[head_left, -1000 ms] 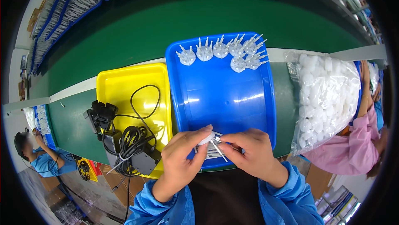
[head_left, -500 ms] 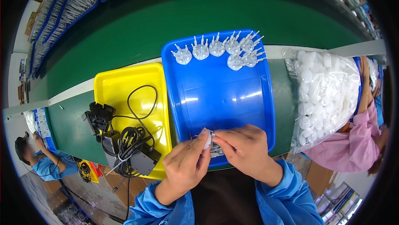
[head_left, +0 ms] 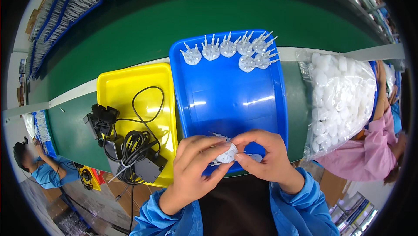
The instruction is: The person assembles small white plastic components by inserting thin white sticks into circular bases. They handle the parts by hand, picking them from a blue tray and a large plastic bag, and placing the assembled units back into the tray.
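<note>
Over the near end of a blue tray (head_left: 228, 90), my left hand (head_left: 193, 164) is closed on a rounded white plastic piece (head_left: 227, 153), gripping it between thumb and fingers. Thin pins show beside the piece, partly hidden by my fingers. My right hand (head_left: 269, 157) pinches the same piece from the right with thumb and index finger. Beneath my right hand, another pale piece (head_left: 256, 158) is partly covered. Along the tray's far side stand several white rounded pieces with thin pins pointing up (head_left: 211, 52).
On the left, a yellow tray (head_left: 130, 78) holds coiled black cable (head_left: 133, 153) and black devices (head_left: 103, 118). A clear bag of white plastic parts (head_left: 333, 101) lies on the right. Co-workers sit at both sides; one wears a pink sleeve (head_left: 357, 157). Parts-filled trays (head_left: 72, 22) stand far left.
The white piece has turned so its rounded face shows between my hands. My right fingers have shifted from the piece's upper end to its right side.
</note>
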